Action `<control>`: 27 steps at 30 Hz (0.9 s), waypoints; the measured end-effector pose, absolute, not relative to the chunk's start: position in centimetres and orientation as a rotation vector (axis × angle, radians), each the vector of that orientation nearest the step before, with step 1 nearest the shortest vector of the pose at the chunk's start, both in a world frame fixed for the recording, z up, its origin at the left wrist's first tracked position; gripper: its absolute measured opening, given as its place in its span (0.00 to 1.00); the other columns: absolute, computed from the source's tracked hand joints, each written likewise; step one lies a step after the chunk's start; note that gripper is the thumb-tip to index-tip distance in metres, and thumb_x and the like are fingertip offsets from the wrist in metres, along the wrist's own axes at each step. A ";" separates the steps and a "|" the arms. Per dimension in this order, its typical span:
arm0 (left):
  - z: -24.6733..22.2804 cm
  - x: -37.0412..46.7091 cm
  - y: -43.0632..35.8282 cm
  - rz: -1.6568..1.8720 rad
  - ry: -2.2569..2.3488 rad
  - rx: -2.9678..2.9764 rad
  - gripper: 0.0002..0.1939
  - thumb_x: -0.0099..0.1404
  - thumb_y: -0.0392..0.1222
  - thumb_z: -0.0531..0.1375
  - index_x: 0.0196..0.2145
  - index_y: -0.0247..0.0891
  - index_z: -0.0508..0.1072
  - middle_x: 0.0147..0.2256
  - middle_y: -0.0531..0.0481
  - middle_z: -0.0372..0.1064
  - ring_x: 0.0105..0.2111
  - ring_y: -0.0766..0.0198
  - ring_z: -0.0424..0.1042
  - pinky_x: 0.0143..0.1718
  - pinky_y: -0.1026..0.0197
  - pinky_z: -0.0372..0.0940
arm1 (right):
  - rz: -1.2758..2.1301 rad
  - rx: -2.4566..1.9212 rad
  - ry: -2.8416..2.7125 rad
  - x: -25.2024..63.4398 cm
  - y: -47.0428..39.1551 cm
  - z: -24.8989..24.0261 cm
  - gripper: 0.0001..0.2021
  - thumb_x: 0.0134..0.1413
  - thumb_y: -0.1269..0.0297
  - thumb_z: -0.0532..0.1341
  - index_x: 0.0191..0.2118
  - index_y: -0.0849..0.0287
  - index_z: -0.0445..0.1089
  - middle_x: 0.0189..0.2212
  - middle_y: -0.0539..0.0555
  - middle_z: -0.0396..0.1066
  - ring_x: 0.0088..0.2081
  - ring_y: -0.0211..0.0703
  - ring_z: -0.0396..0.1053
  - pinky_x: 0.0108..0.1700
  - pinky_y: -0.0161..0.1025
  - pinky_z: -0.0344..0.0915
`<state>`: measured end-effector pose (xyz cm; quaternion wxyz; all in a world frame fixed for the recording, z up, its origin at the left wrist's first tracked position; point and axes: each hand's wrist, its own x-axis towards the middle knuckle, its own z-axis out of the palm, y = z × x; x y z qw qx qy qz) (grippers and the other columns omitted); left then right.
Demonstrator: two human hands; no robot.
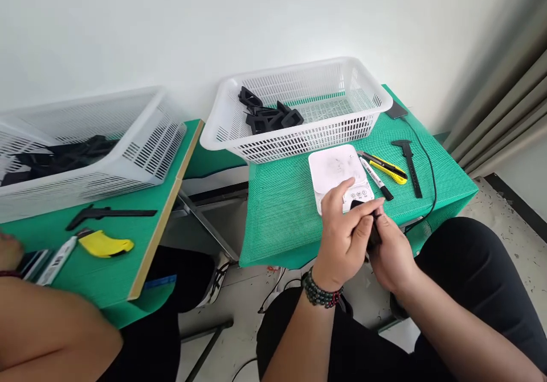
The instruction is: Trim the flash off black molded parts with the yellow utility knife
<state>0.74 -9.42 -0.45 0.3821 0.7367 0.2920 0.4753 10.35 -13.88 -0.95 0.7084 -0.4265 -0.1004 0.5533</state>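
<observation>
A small black part is gripped between my two hands near the front edge of the green-covered table. My left hand, with a beaded bracelet at the wrist, has its thumb and fingers closed on it. From the other side my right hand is closed round it as well. Fingers hide most of its shape. Just beyond my hands lies a white digital scale with dark smudges on its plate. To its right are a marker, a yellow utility knife and a black caliper.
Behind the scale stands a white plastic basket with several black parts. A cable runs from a flat dark device. At left, a co-worker's arm is beside another table with a basket, caliper and yellow tool.
</observation>
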 end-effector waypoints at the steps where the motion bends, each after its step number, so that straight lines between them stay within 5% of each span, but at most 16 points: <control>1: -0.5 0.8 -9.3 1.170 0.772 1.869 0.21 0.76 0.55 0.53 0.45 0.42 0.81 0.60 0.41 0.69 0.63 0.50 0.66 0.64 0.45 0.62 | 1.195 -0.989 -0.263 10.1 -14.3 -1.3 0.20 0.51 0.42 0.70 0.40 0.52 0.79 0.41 0.53 0.80 0.48 0.51 0.74 0.50 0.44 0.70; 6: -0.5 0.4 -8.3 1.218 0.963 1.575 0.24 0.76 0.58 0.52 0.43 0.39 0.80 0.38 0.45 0.79 0.38 0.59 0.77 0.41 0.57 0.71 | 1.220 -1.116 -0.494 9.6 -15.6 -2.0 0.26 0.49 0.36 0.69 0.21 0.55 0.69 0.20 0.49 0.68 0.30 0.44 0.68 0.34 0.40 0.67; 13: -0.7 0.4 -8.3 1.283 0.801 1.222 0.26 0.74 0.64 0.51 0.41 0.40 0.77 0.22 0.55 0.64 0.18 0.68 0.62 0.20 0.64 0.60 | 1.436 -0.904 -0.094 10.5 -13.8 -0.2 0.23 0.44 0.38 0.72 0.31 0.55 0.75 0.25 0.51 0.75 0.36 0.51 0.75 0.38 0.43 0.71; 16: -0.7 1.2 -9.0 1.184 0.762 1.461 0.24 0.74 0.61 0.53 0.42 0.39 0.78 0.32 0.47 0.75 0.31 0.62 0.75 0.35 0.60 0.72 | 1.441 -0.895 0.063 10.8 -13.1 -0.9 0.21 0.50 0.40 0.69 0.33 0.55 0.75 0.28 0.52 0.77 0.36 0.50 0.76 0.38 0.43 0.72; 19: -0.7 1.9 -9.7 1.079 0.777 1.795 0.19 0.75 0.55 0.55 0.46 0.39 0.78 0.44 0.43 0.79 0.47 0.55 0.78 0.50 0.54 0.73 | 1.277 -0.983 0.103 10.8 -13.0 -2.2 0.19 0.52 0.42 0.67 0.33 0.54 0.74 0.29 0.51 0.76 0.36 0.48 0.75 0.39 0.42 0.71; 23: -0.9 2.2 -10.3 1.273 0.957 1.915 0.15 0.77 0.47 0.53 0.51 0.38 0.74 0.47 0.42 0.79 0.48 0.56 0.79 0.49 0.54 0.74 | 0.959 -1.153 -0.178 10.6 -13.8 -2.7 0.19 0.52 0.41 0.67 0.34 0.53 0.72 0.31 0.48 0.72 0.36 0.43 0.70 0.38 0.38 0.67; 27: -1.1 2.0 -10.5 1.330 0.881 1.954 0.18 0.76 0.48 0.54 0.57 0.37 0.70 0.49 0.40 0.78 0.46 0.56 0.79 0.45 0.56 0.74 | 0.993 -1.162 -0.508 10.6 -14.3 -1.9 0.18 0.52 0.44 0.69 0.39 0.52 0.74 0.35 0.50 0.74 0.39 0.45 0.71 0.43 0.40 0.68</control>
